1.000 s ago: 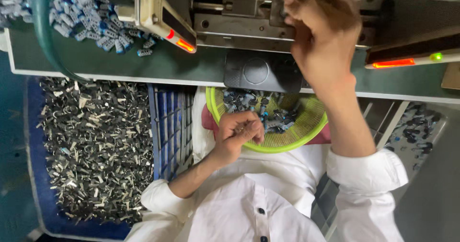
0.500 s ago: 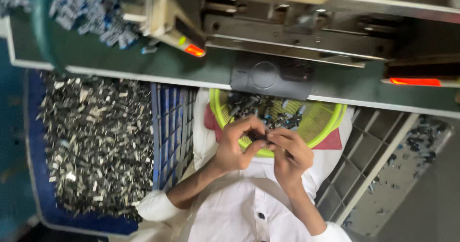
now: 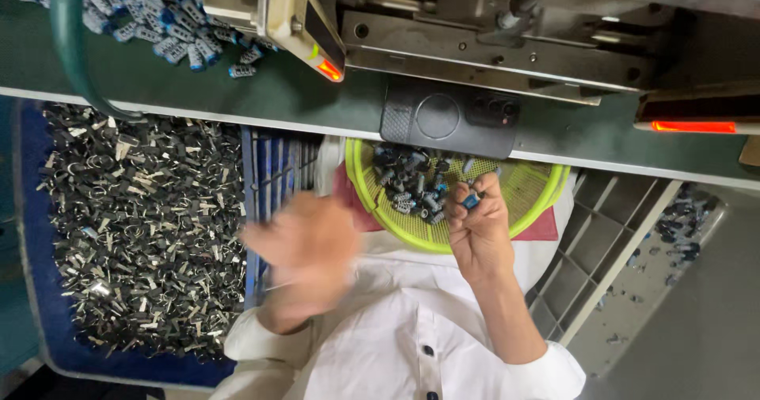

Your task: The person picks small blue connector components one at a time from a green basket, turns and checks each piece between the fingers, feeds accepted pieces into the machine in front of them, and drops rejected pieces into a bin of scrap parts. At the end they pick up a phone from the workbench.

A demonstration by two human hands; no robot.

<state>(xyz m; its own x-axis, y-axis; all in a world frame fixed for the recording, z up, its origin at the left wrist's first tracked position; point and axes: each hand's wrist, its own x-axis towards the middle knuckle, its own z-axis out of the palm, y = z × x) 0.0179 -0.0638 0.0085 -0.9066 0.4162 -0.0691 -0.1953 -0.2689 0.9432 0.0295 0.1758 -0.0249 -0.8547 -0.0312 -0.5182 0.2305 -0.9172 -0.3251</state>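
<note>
Moved: both hands have parted since half a second ago; the left hand (image 3: 305, 249) has swung away from the basket toward the crate and is blurred, while the right hand (image 3: 477, 230) has come up over the basket's near edge.
Machine (image 3: 507, 43): grey metal, above the basket across the top of the view, with a red light on each side.
Desk (image 3: 285, 99): green, running just above the basket; a black phone (image 3: 447, 119) lies on it at the basket's far rim.
Crate (image 3: 39, 289): blue, left of the basket, heaped with small dark and silver metal parts (image 3: 142, 226).
Tray (image 3: 602, 249): grey, divided, right of the basket, with a few dark bits beyond it.
Basket (image 3: 538, 190): lime-green, round mesh, on the person's lap over a red cloth.
Left hand: between crate and basket, over the white shirt; too blurred to tell its grip or whether it holds anything.
Right hand: narrow grip, fingertips pinched on a small blue piece (image 3: 470, 201) over the basket.
Pieces (image 3: 412, 182): dark and blue, piled in the basket's left half, just beside the right hand.
Blue pile (image 3: 170, 28): more such pieces on the desk, far up-left of the basket.
</note>
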